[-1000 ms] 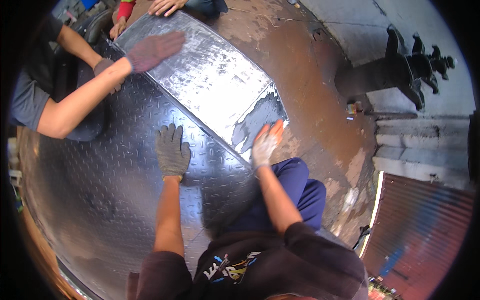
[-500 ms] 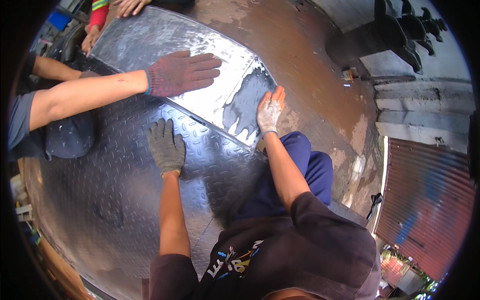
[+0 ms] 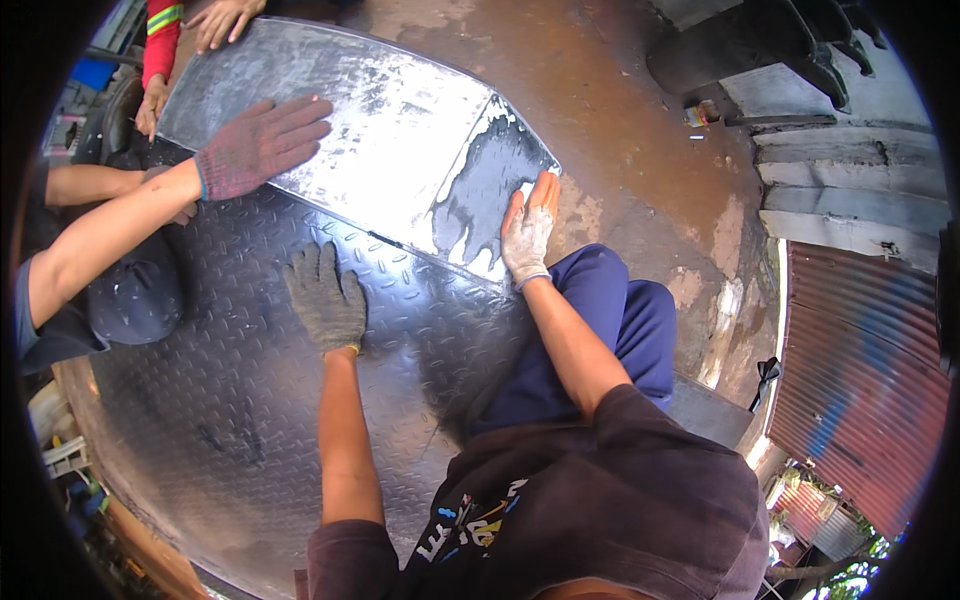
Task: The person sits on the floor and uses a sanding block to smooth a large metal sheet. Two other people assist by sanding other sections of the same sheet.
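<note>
My left hand [image 3: 327, 302], in a dark grey knit glove, lies flat with fingers spread on the dark diamond-pattern steel plate [image 3: 260, 400]. A long, shiny metal panel [image 3: 370, 120] with an angled end rests on the plate's far side. At its near right end, bordering a dark patch with a ragged pale outline, my right hand [image 3: 530, 230] presses with fingers outstretched. That glove is whitish with orange fingers. A co-worker's hand in a dark red glove [image 3: 262, 148] is over the panel from the left, fingers straight.
Another person's bare hands [image 3: 226, 20] are at the panel's far left end, one with a red sleeve [image 3: 165, 40]. A co-worker's dark cap [image 3: 137, 300] is at the left. Brown stained floor [image 3: 620, 120] lies beyond; a rusty corrugated sheet [image 3: 860, 370] stands at the right.
The co-worker's red-gloved hand has moved left along the panel, away from my right hand. My own hands stay in nearly the same places; the view has shifted slightly.
</note>
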`<action>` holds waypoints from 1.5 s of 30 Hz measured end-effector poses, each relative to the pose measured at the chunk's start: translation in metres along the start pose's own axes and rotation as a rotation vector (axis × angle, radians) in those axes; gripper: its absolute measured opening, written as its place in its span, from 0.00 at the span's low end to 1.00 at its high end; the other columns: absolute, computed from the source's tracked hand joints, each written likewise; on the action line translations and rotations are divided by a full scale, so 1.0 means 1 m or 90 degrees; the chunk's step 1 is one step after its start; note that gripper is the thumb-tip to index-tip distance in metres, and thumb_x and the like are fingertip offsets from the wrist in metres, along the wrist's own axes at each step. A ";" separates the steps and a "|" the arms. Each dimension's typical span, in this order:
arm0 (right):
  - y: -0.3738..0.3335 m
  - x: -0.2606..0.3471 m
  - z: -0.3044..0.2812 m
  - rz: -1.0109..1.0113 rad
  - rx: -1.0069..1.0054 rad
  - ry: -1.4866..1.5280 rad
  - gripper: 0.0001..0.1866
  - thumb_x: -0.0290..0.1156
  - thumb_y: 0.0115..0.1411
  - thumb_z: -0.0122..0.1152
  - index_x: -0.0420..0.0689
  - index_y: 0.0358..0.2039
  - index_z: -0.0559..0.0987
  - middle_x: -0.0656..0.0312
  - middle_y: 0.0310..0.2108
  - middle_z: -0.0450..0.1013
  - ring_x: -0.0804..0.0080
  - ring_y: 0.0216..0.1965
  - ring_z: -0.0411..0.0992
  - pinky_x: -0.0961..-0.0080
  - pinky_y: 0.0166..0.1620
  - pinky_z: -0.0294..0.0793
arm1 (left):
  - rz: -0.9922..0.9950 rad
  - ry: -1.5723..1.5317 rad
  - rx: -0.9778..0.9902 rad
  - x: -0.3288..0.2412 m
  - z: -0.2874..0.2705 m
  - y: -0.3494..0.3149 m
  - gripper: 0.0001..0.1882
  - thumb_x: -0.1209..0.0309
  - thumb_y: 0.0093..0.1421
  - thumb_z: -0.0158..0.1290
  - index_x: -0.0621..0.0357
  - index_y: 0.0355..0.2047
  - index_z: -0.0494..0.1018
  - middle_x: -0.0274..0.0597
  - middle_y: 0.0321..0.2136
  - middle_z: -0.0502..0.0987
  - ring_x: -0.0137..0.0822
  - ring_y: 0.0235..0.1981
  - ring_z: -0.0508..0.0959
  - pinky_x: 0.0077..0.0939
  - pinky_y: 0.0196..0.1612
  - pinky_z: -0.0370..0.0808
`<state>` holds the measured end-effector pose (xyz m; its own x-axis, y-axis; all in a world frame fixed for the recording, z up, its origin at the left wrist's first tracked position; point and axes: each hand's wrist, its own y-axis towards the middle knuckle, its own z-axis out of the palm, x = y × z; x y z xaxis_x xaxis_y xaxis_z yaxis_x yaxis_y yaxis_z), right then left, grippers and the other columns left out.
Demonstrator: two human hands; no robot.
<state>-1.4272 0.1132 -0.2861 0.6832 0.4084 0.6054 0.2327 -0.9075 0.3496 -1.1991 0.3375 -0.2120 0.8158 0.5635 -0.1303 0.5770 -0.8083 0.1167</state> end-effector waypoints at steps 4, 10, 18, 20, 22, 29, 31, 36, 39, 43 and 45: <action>0.011 -0.015 -0.005 -0.054 0.051 0.015 0.39 0.36 0.68 0.53 0.34 0.72 0.50 0.32 0.71 0.49 0.31 0.71 0.47 0.45 0.71 0.45 | 0.007 -0.015 -0.015 -0.003 -0.001 0.003 0.29 0.61 0.60 0.53 0.62 0.60 0.72 0.58 0.62 0.69 0.59 0.66 0.64 0.54 0.73 0.50; 0.031 -0.040 -0.004 -0.117 0.094 0.047 0.44 0.40 0.65 0.60 0.33 0.72 0.50 0.33 0.69 0.51 0.32 0.71 0.47 0.45 0.73 0.42 | 0.019 -0.028 -0.033 -0.002 -0.004 0.003 0.29 0.63 0.58 0.55 0.63 0.59 0.72 0.61 0.60 0.70 0.60 0.64 0.65 0.56 0.72 0.53; 0.056 -0.065 -0.003 -0.181 0.164 0.056 0.47 0.50 0.63 0.62 0.35 0.71 0.52 0.37 0.69 0.52 0.37 0.72 0.47 0.44 0.74 0.38 | 0.010 -0.031 -0.023 0.000 -0.003 0.002 0.29 0.62 0.59 0.54 0.61 0.59 0.72 0.60 0.60 0.70 0.59 0.65 0.65 0.56 0.72 0.52; 0.063 -0.067 -0.007 -0.166 0.189 0.088 0.46 0.49 0.63 0.62 0.36 0.71 0.54 0.38 0.69 0.52 0.38 0.72 0.47 0.44 0.74 0.38 | 0.010 -0.010 -0.020 -0.001 0.000 0.001 0.29 0.61 0.59 0.54 0.61 0.59 0.72 0.59 0.60 0.70 0.59 0.65 0.65 0.56 0.72 0.52; 0.063 -0.065 -0.003 -0.176 0.143 0.095 0.40 0.43 0.64 0.60 0.37 0.70 0.57 0.39 0.68 0.56 0.39 0.72 0.49 0.44 0.74 0.40 | 0.010 -0.001 -0.023 0.000 0.000 0.001 0.29 0.61 0.59 0.53 0.61 0.59 0.72 0.59 0.60 0.70 0.59 0.65 0.64 0.56 0.72 0.52; 0.055 -0.046 0.001 -0.105 0.040 0.101 0.32 0.35 0.67 0.55 0.39 0.69 0.62 0.41 0.67 0.60 0.41 0.71 0.54 0.47 0.73 0.46 | 0.022 -0.032 0.014 0.000 -0.002 0.003 0.27 0.61 0.65 0.49 0.59 0.62 0.69 0.60 0.63 0.67 0.63 0.66 0.62 0.58 0.72 0.51; 0.056 -0.042 0.000 -0.107 0.034 0.117 0.32 0.34 0.67 0.55 0.41 0.69 0.62 0.41 0.67 0.60 0.41 0.71 0.54 0.47 0.73 0.47 | 0.031 -0.026 0.007 0.003 -0.002 0.002 0.27 0.61 0.65 0.48 0.60 0.62 0.69 0.60 0.63 0.67 0.64 0.66 0.62 0.58 0.71 0.51; 0.062 -0.057 0.012 -0.004 -0.040 0.146 0.28 0.33 0.68 0.53 0.36 0.67 0.63 0.38 0.65 0.61 0.38 0.68 0.57 0.53 0.71 0.52 | 0.045 -0.039 -0.073 0.002 0.006 0.000 0.28 0.62 0.59 0.53 0.63 0.58 0.72 0.61 0.60 0.69 0.65 0.64 0.65 0.61 0.70 0.55; 0.051 -0.068 0.026 0.088 -0.107 0.145 0.27 0.32 0.70 0.51 0.33 0.65 0.63 0.36 0.64 0.61 0.36 0.66 0.58 0.56 0.69 0.55 | 0.039 -0.039 -0.048 -0.003 0.005 0.002 0.28 0.63 0.59 0.53 0.63 0.58 0.72 0.62 0.60 0.69 0.65 0.64 0.65 0.61 0.71 0.54; 0.016 0.013 0.014 0.079 -0.035 -0.024 0.34 0.38 0.69 0.52 0.35 0.70 0.59 0.34 0.68 0.56 0.35 0.70 0.54 0.46 0.71 0.49 | 0.017 -0.035 -0.035 0.000 0.002 -0.003 0.28 0.64 0.58 0.54 0.63 0.58 0.72 0.62 0.60 0.68 0.64 0.65 0.63 0.60 0.71 0.52; 0.029 0.040 -0.001 0.024 0.039 -0.022 0.34 0.41 0.69 0.52 0.39 0.71 0.59 0.36 0.69 0.55 0.37 0.71 0.53 0.41 0.70 0.47 | 0.021 -0.019 -0.028 0.002 -0.001 -0.002 0.29 0.64 0.58 0.54 0.64 0.58 0.72 0.62 0.60 0.68 0.64 0.65 0.63 0.59 0.72 0.51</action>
<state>-1.3942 0.1030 -0.2510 0.7156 0.3707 0.5921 0.2475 -0.9272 0.2813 -1.1983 0.3400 -0.2118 0.8328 0.5313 -0.1553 0.5522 -0.8172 0.1651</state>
